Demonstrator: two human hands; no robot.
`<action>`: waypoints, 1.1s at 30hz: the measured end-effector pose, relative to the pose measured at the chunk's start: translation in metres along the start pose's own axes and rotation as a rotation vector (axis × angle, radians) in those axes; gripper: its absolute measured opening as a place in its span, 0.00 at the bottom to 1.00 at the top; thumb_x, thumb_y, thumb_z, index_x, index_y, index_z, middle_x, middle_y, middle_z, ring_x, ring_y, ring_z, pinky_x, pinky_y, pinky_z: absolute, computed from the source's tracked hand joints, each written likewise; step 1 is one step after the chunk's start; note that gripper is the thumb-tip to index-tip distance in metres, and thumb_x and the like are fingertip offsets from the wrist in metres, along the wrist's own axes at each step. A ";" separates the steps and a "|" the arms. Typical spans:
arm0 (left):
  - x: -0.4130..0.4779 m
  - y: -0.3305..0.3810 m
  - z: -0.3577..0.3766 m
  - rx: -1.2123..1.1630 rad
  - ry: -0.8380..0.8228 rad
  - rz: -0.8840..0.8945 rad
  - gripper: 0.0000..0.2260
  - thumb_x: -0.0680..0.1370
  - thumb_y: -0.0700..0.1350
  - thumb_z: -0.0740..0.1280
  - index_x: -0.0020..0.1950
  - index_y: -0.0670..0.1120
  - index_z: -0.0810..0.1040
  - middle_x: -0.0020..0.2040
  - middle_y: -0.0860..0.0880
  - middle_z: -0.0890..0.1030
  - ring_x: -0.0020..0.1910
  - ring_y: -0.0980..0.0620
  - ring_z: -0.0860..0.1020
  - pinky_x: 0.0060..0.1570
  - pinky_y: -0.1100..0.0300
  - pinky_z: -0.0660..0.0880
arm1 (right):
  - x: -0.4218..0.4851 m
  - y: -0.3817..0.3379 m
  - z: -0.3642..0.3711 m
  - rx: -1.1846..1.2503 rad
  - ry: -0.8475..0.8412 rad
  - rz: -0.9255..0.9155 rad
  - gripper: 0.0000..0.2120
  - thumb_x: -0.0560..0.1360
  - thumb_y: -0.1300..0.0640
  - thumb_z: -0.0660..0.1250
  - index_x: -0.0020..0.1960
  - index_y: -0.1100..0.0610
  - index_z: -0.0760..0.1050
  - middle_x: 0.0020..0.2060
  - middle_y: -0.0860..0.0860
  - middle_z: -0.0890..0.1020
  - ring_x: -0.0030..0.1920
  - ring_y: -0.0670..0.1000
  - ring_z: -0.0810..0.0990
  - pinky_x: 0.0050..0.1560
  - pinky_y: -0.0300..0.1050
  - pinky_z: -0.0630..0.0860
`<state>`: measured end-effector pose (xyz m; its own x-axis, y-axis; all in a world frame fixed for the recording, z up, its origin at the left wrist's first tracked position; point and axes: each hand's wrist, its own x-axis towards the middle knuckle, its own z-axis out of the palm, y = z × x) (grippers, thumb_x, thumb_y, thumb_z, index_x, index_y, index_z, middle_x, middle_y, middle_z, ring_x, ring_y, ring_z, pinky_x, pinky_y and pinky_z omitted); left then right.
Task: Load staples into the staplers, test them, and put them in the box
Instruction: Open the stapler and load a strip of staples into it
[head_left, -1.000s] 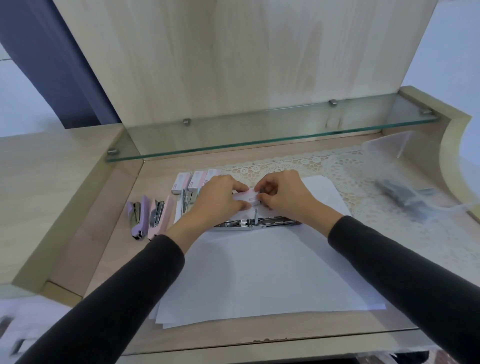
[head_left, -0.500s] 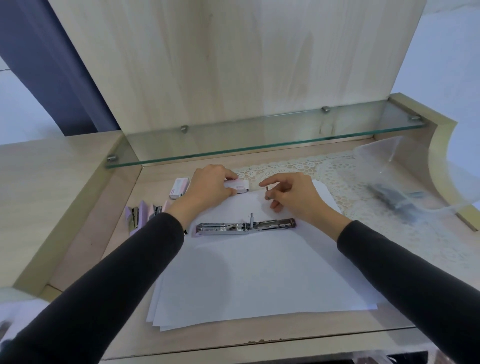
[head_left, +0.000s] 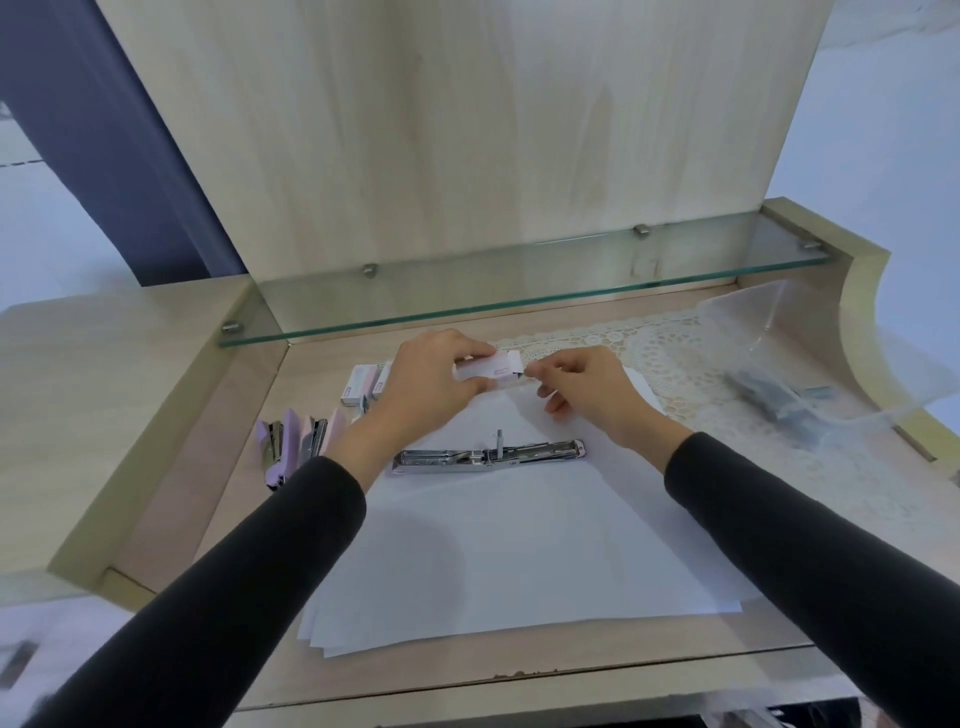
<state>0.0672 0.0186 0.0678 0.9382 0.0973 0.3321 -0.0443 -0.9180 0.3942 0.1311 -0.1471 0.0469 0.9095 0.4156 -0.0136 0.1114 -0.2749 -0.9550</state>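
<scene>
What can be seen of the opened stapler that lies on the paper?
The stapler is shiny silver metal, opened flat into one long narrow strip, with a small post standing up near its middle. It lies crosswise on the white paper. Only the paper touches it; the left hand and right hand are beyond it, apart from it.

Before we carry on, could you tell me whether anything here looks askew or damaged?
Nothing looks damaged or spilled. The silver stapler lies hinged flat open on the paper stack, as loading would need; only the stack's front-left sheets are fanned unevenly.
</scene>
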 end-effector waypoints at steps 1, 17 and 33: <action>-0.002 0.001 -0.002 -0.014 0.014 0.016 0.15 0.71 0.47 0.72 0.57 0.47 0.80 0.54 0.48 0.81 0.54 0.49 0.76 0.56 0.50 0.70 | -0.001 -0.003 0.002 0.074 -0.020 0.034 0.08 0.74 0.55 0.66 0.41 0.58 0.80 0.31 0.53 0.79 0.24 0.46 0.75 0.31 0.37 0.76; -0.016 0.004 -0.001 -0.041 0.062 0.086 0.15 0.68 0.48 0.72 0.53 0.47 0.82 0.49 0.47 0.82 0.50 0.45 0.76 0.53 0.42 0.70 | -0.009 -0.010 0.006 0.350 -0.184 0.086 0.06 0.74 0.60 0.66 0.40 0.63 0.77 0.33 0.57 0.80 0.25 0.47 0.77 0.29 0.37 0.76; -0.016 0.002 0.000 -0.103 0.049 0.066 0.15 0.69 0.46 0.74 0.54 0.46 0.81 0.49 0.47 0.82 0.49 0.48 0.76 0.53 0.49 0.72 | -0.009 -0.004 0.009 0.473 -0.223 0.158 0.06 0.73 0.59 0.67 0.38 0.61 0.76 0.33 0.57 0.79 0.25 0.47 0.77 0.29 0.36 0.76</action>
<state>0.0517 0.0150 0.0635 0.9144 0.0592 0.4005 -0.1426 -0.8788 0.4554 0.1185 -0.1417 0.0486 0.7881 0.5884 -0.1808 -0.2584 0.0497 -0.9648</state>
